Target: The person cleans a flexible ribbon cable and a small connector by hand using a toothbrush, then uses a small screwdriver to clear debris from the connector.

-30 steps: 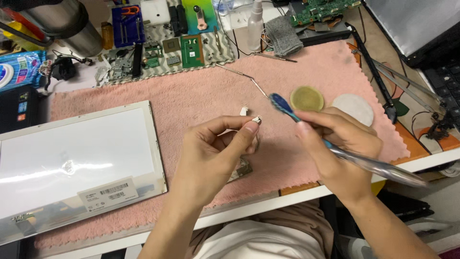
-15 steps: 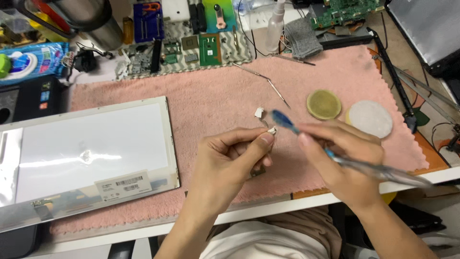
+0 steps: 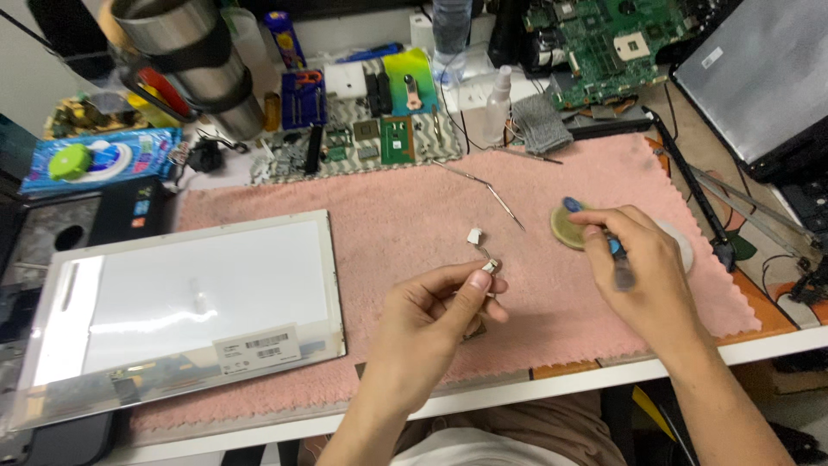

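- Left hand (image 3: 431, 324) low centre over pink towel (image 3: 371, 216), thumb and forefinger pinched shut on small metal connector (image 3: 488, 267)
- Thin wire running up from connector to small white plug (image 3: 474, 235) lying on towel just above hand
- Right hand (image 3: 642, 272) to the right, fingers (image 3: 604, 220) curled closed around blue-tipped tool (image 3: 614, 246), blue tip at round brass-coloured tin (image 3: 569, 229)
- Tip touching tin or just above: cannot tell
- Tin on towel; pale round lid (image 3: 683, 246) just beside it, mostly hidden behind right hand
- Metal tweezers (image 3: 492, 190) lying open on towel, above plug, well apart from both hands
- Bare display panel (image 3: 181, 302) face up on left part of towel, barcode sticker near its lower edge
- Back edge of surface (image 3: 604, 371) crowded: green circuit board (image 3: 612, 43), grey cloth (image 3: 542, 122), clear spray bottle (image 3: 496, 103), tray of small parts (image 3: 345, 138), steel tumbler (image 3: 185, 60)
- Laptop lid (image 3: 759, 86) at far right, black hinge bar (image 3: 690, 190) lying alongside towel edge
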